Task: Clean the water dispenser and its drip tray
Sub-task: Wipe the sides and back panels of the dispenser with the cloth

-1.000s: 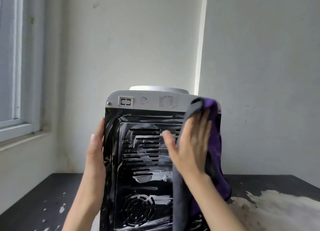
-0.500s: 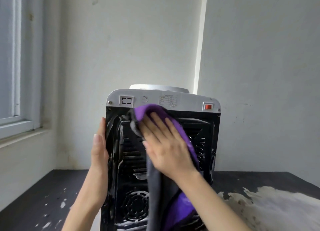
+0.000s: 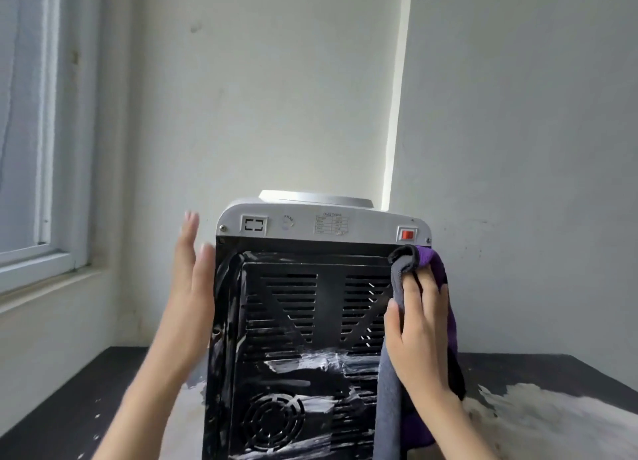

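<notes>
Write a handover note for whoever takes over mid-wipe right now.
Left hand: open, fingers straight, flat beside the left edge of the white-topped water dispenser; contact unclear.
Right hand: presses the purple and grey microfibre cloth against the right edge of the black vented back panel.
The dispenser stands back-towards-camera on the dark worn table.
Done: upper panel looks mostly wiped.
Left: white foam streaks across the middle and lower panel, around the round fan grille. Drip tray not in view.
</notes>
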A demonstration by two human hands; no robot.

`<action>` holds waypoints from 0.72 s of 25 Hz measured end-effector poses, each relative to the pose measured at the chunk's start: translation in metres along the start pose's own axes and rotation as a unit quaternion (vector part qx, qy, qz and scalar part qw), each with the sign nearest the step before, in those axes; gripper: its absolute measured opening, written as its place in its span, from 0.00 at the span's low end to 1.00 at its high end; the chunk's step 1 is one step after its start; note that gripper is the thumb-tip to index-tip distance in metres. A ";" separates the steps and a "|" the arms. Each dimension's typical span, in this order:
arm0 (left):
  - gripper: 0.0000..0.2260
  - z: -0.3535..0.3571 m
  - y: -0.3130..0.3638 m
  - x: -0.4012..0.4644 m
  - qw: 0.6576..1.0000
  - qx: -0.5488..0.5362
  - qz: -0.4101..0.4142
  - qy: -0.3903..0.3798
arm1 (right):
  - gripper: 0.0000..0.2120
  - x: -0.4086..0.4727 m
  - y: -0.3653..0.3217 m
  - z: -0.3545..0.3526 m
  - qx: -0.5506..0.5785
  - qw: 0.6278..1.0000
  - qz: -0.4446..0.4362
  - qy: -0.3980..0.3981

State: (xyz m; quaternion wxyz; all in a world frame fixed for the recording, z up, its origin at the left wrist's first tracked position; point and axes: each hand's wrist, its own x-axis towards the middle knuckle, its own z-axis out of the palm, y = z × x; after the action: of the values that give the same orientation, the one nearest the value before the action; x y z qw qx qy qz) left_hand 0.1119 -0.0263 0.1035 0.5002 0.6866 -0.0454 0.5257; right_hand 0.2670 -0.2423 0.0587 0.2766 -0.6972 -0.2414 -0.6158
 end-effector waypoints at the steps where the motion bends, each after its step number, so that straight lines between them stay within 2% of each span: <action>1: 0.30 -0.005 0.008 0.015 0.999 0.045 0.027 -0.012 | 0.18 0.000 -0.004 0.002 0.010 1.000 0.013 0.005; 3: 0.24 -0.009 0.025 0.046 0.991 0.102 0.058 -0.065 | 0.18 0.001 -0.016 0.007 0.029 0.999 0.029 0.016; 5: 0.21 -0.003 0.025 0.059 0.987 0.100 0.053 -0.116 | 0.16 0.001 -0.035 0.012 0.041 0.999 0.019 0.025; 7: 0.19 0.003 0.018 0.056 0.991 0.067 0.045 -0.110 | 0.16 0.002 -0.062 0.017 0.058 0.998 -0.004 0.017; 10: 0.23 0.005 0.012 0.055 0.995 0.018 0.014 -0.098 | 0.18 -0.003 -0.107 0.027 0.075 0.997 -0.026 -0.008; 13: 0.24 0.004 0.010 0.057 0.995 0.001 -0.006 -0.099 | 0.17 -0.008 -0.145 0.035 0.067 0.994 -0.084 -0.030; 15: 0.22 0.005 0.009 0.056 0.995 -0.001 -0.005 -0.096 | 0.19 -0.006 -0.154 0.036 0.056 0.990 -0.124 -0.044; 18: 0.21 0.002 0.009 0.056 0.996 0.018 -0.003 -0.089 | 0.22 0.001 -0.132 0.030 0.011 0.982 -0.181 -0.057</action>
State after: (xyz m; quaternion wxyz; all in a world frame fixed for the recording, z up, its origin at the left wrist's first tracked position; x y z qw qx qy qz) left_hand 0.1331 -0.0062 0.1527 0.4834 0.7395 -0.0779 0.4619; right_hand 0.1999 -0.1252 0.0690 0.1540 -0.6726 -0.3861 -0.6122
